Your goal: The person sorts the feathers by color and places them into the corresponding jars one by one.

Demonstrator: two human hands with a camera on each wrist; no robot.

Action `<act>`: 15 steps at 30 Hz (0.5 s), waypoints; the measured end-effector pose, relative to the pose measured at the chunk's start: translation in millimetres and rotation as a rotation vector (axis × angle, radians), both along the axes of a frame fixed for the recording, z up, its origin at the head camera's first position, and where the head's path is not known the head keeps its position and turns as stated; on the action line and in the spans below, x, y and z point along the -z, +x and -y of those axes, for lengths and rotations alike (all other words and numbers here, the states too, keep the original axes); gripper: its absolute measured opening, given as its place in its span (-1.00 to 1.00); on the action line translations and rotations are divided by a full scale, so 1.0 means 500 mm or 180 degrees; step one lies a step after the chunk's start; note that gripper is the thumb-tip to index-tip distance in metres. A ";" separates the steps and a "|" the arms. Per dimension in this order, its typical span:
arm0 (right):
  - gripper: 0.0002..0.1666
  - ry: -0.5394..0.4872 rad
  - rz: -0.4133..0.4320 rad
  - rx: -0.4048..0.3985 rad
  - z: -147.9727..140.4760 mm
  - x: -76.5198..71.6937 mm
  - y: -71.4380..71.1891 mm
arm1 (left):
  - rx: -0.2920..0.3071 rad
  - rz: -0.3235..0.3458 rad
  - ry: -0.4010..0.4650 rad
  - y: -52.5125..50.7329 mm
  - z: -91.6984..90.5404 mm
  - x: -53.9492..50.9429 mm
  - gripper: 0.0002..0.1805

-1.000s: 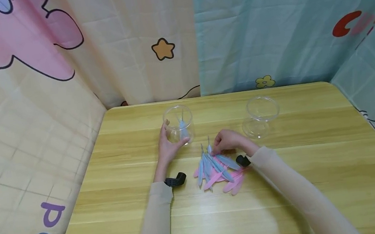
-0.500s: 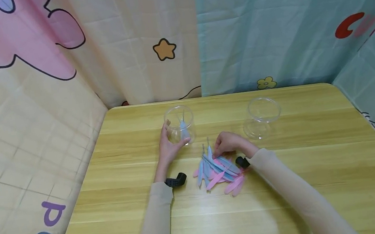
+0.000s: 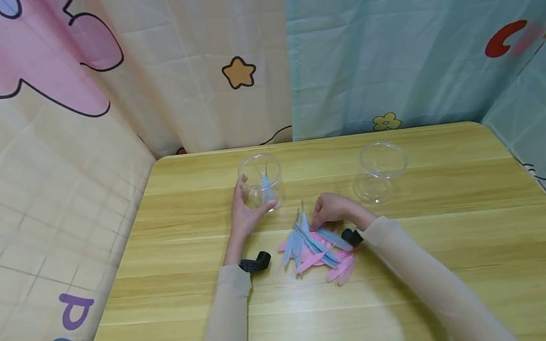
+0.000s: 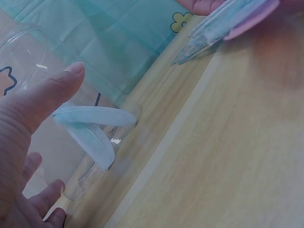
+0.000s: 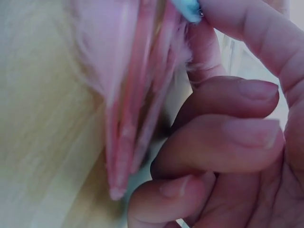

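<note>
My left hand (image 3: 244, 214) curves round the near left side of a clear round container (image 3: 275, 185), thumb at its front, at the back of the table left of centre. Inside it lie light blue feathers (image 4: 95, 115), their tips spread near its base. Right of and nearer than that container is a heap of blue feathers (image 3: 296, 244) and pink feathers (image 3: 340, 270). At the heap's upper edge my right hand (image 3: 333, 208) pinches a blue feather (image 5: 189, 8) between thumb and index finger, the other fingers curled. Pink quills (image 5: 124, 156) hang beside those fingers.
A second clear round container (image 3: 373, 186) stands at the back right, behind my right wrist. A black wrist device (image 3: 256, 262) sits on the left cuff and another (image 3: 352, 237) on the right. Patterned curtains (image 3: 243, 110) enclose the wooden table (image 3: 295, 330).
The blue feathers in the heap have shifted and lie closer together, some swung a little to the left. My right hand has moved slightly down; my left hand stays on its container.
</note>
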State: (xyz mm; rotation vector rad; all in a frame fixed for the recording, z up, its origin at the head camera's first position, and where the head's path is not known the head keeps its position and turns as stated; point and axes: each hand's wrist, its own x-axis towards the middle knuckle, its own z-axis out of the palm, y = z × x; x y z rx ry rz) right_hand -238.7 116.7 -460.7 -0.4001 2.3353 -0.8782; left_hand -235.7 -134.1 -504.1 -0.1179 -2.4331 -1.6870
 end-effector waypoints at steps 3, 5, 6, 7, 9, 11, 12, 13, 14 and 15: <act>-0.65 0.0030 -0.0061 0.0033 -0.003 0.007 -0.001 | 0.0010 0.0019 0.0005 0.002 0.000 0.001 0.18; -0.66 0.0021 -0.0072 0.0058 -0.007 0.009 -0.001 | 0.0015 0.0032 0.0001 0.003 -0.001 0.001 0.18; -0.67 -0.0005 -0.0056 0.0073 -0.009 0.009 0.000 | 0.0014 0.0034 -0.0004 0.003 -0.001 0.001 0.18; -0.68 -0.0028 -0.0042 0.0094 -0.012 0.009 0.000 | 0.0009 0.0038 -0.0007 0.003 -0.001 0.002 0.18; -0.68 -0.0080 -0.0022 0.0120 -0.016 0.005 0.001 | 0.0007 0.0018 -0.0025 0.001 -0.001 0.003 0.18; -0.66 -0.0120 -0.0023 0.0126 -0.019 0.000 0.003 | 0.0002 0.0001 -0.0037 -0.001 -0.001 0.003 0.17; -0.64 -0.0143 -0.0024 0.0120 -0.021 -0.003 0.004 | -0.0005 -0.0005 -0.0039 -0.001 -0.001 0.003 0.17; -0.62 -0.0141 -0.0039 0.0112 -0.022 -0.005 0.004 | -0.0009 -0.0010 -0.0033 -0.001 -0.001 0.003 0.17; -0.60 -0.0145 -0.0043 0.0095 -0.023 -0.007 0.005 | -0.0009 -0.0018 -0.0029 -0.001 -0.001 0.003 0.17; -0.59 -0.0142 -0.0045 0.0082 -0.024 -0.009 0.006 | -0.0009 -0.0023 -0.0026 -0.001 -0.001 0.003 0.17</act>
